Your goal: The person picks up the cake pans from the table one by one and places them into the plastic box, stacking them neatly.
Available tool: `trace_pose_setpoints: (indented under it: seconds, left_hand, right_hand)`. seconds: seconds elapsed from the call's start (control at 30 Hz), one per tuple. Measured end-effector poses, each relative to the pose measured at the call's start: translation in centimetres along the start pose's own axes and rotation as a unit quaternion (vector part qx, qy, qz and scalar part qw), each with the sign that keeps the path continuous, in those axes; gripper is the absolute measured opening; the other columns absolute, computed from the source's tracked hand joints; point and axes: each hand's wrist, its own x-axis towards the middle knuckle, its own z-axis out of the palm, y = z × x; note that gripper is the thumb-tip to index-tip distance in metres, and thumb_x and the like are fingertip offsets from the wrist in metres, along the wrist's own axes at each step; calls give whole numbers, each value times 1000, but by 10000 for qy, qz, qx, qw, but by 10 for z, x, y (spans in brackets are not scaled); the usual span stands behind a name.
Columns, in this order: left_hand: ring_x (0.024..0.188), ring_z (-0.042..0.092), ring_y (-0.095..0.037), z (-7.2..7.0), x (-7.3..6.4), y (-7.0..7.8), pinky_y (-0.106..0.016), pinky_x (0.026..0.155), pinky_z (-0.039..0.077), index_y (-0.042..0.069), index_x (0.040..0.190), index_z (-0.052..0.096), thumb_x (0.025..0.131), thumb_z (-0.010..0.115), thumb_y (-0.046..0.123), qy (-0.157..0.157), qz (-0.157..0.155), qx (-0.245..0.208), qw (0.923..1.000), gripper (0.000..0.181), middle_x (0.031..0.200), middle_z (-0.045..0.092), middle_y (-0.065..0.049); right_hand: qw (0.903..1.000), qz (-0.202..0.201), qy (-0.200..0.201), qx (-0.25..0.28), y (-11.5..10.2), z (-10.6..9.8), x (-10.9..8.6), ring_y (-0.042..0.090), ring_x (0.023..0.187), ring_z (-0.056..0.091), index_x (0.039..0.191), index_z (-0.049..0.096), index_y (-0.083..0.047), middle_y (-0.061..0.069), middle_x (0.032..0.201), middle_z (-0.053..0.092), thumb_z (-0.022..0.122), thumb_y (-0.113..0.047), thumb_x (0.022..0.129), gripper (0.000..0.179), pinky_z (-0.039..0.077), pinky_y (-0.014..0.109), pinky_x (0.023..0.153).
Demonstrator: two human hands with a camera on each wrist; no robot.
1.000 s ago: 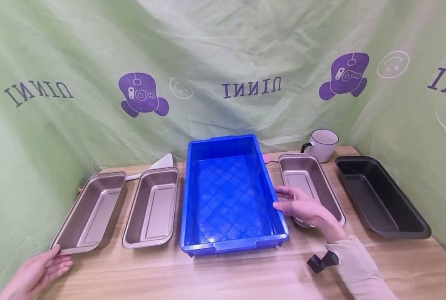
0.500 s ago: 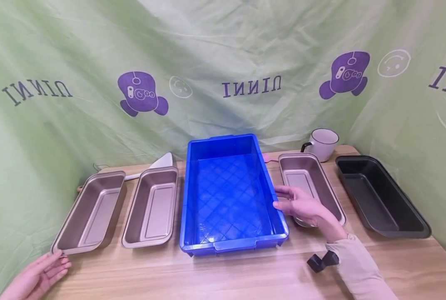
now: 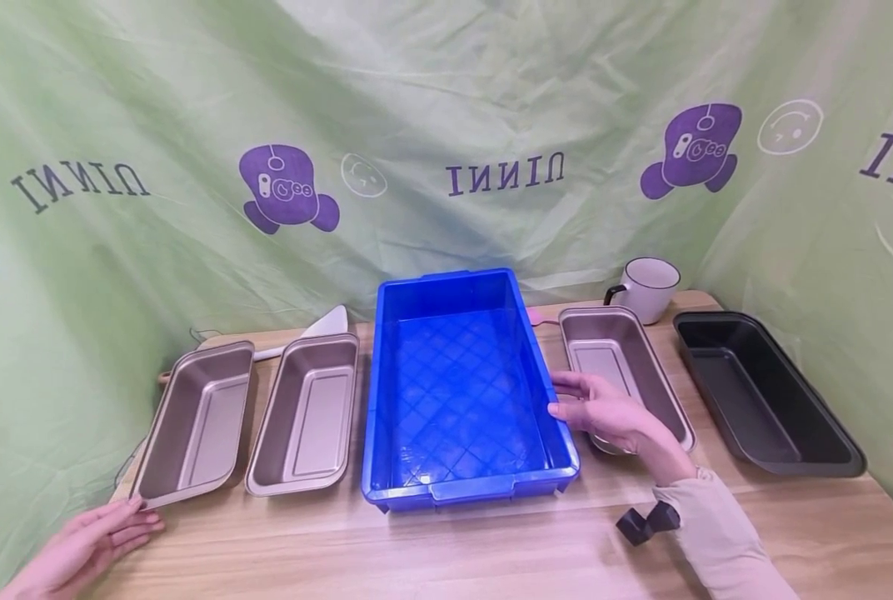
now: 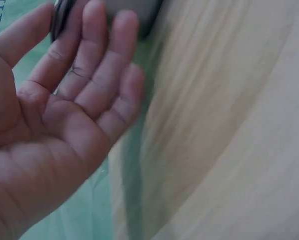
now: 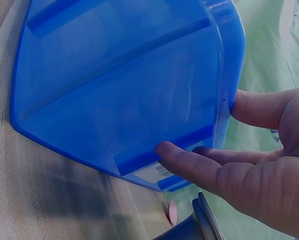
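Observation:
In the head view, my left hand [image 3: 90, 546] pinches the near left corner of the leftmost bronze loaf pan [image 3: 210, 433] between thumb and forefinger. The other left fingers extend loosely below the rim, and the left wrist view shows the palm with the pan's dark edge at the fingertips. At centre stands a blue plastic bin [image 3: 461, 392]. My right hand [image 3: 604, 412] holds its right rim, thumb over the edge. Against the bin's outer wall lie the right fingers [image 5: 189, 167], near a barcode label [image 5: 154, 172].
A second bronze pan [image 3: 319, 425] sits left of the bin. Right of it are another bronze pan [image 3: 656, 383] and a black loaf pan [image 3: 746, 400]. A white mug [image 3: 651, 287] and a white-bladed tool [image 3: 326, 323] lie along the back, before a green curtain [image 3: 446, 83].
My left hand has shifted right, taking the near end of the leftmost loaf pan with it, closer to the second pan. The right hand and the blue bin stay put.

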Motion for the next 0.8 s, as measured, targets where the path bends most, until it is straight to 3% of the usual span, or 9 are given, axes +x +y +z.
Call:
trace_pose_setpoints:
  seconds: [0.23,0.47,0.6,0.8]
  left_hand:
    - [121,54,-27,7,5,-3,-35,104,39,1,127,58,105,9,2,201,-267,-533,9980,54,129,59,-15]
    - [127,48,-32,16,13,-13,-39,108,31,-5,128,55,104,6,3,-75,-94,-1431,9896,55,133,51,-23]
    - [127,48,-32,19,15,-20,-39,108,32,-6,129,54,104,4,4,-131,156,-1562,9875,57,133,50,-24]
    - [125,50,-29,21,17,-27,-36,106,36,-3,128,56,104,3,7,-64,365,-1386,9897,59,132,53,-22]
  right_hand:
    - [10000,-54,-65,37,0,0,0,35,120,50,142,11,21,42,143,23,56,3,91,70,48,36,95]
    - [9999,-71,-97,29,0,0,-1,36,121,49,142,11,21,42,143,24,56,2,91,70,47,36,96]
    - [9999,-68,-82,20,0,1,-1,35,121,49,141,11,21,42,143,23,56,3,91,70,47,36,96]
    - [9999,-57,-83,29,0,1,-1,35,121,49,142,11,21,42,143,23,55,3,91,69,47,36,96]
